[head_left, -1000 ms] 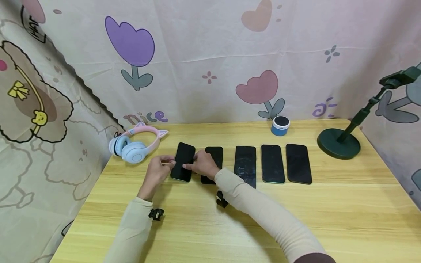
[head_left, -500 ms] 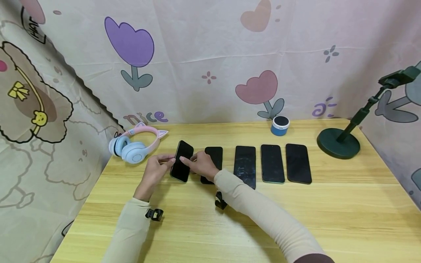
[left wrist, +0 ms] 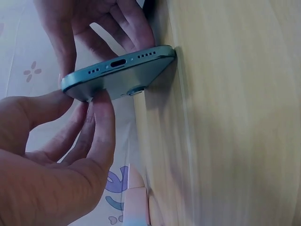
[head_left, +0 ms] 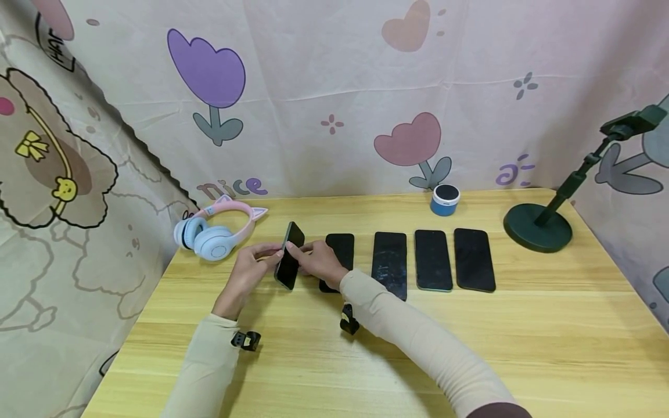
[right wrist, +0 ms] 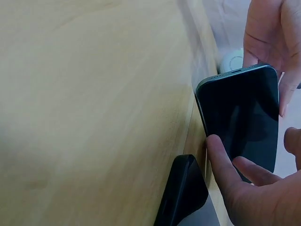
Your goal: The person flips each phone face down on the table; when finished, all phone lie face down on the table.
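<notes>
- Green-edged phone (head_left: 288, 269) is tipped up steeply, left of the next phone (head_left: 342, 248).
- Your left hand (head_left: 248, 274) and right hand (head_left: 325, 264) both pinch it.
- I'd go slow, both together, or it could skid.

Desk corner, home-like: wood-grain tabletop (head_left: 549, 342), backed and flanked by cartoon-printed cloth (head_left: 313, 64); cat-eared headphones (head_left: 215, 242) and dark green stand (head_left: 538, 231) are set upon it.
</notes>
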Tool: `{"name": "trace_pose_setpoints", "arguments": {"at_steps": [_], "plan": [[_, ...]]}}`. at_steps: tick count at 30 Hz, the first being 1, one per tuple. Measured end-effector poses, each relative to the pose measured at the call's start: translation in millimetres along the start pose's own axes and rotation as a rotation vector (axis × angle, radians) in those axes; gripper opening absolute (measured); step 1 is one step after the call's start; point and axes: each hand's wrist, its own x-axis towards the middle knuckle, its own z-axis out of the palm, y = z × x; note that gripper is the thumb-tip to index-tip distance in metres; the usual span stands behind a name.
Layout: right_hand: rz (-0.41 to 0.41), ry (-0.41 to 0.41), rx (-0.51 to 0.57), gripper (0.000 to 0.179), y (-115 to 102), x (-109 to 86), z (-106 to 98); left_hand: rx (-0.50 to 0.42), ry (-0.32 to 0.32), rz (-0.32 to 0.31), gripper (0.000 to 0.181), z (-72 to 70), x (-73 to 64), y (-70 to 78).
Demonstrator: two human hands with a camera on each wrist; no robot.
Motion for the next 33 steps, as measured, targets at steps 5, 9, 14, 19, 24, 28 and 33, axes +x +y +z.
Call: {"name": "trace_pose_setpoints", "arguments": {"at_steps": [5, 9, 14, 19, 24, 28, 33], "plan": [[0.018, -0.009, 0.051, 0.065, -1.0, 0.9, 2.1, -0.009, -0.040, 0.009, 0.041, -0.2, -0.2, 0.8], [0.014, -0.016, 0.070, 0.064, -1.0, 1.7, 3.4, -0.006, -0.073, -0.006, 0.044, -0.2, -0.1, 0.6], [0.026, -0.013, 0.111, 0.059, -0.2, 2.2, 3.6, -0.049, -0.143, -0.021, 0.050, 0.6, 0.5, -0.7], [0.041, -0.014, 0.148, 0.052, -0.7, 1.6, 3.2, -0.055, -0.186, -0.023, 0.055, 1.6, 1.1, -2.3], [0.045, -0.028, 0.184, 0.049, 2.6, 3.3, 1.0, -0.058, -0.210, -0.022, 0.057, 2.8, 1.5, -4.7], [0.039, -0.033, 0.199, 0.043, 3.2, 4.0, -1.4, -0.054, -0.222, -0.023, 0.057, 3.8, 1.5, -6.8], [0.019, -0.031, 0.177, 0.036, 2.8, 2.7, -4.3, -0.033, -0.234, -0.009, 0.053, 6.7, 1.0, -8.5]]}}
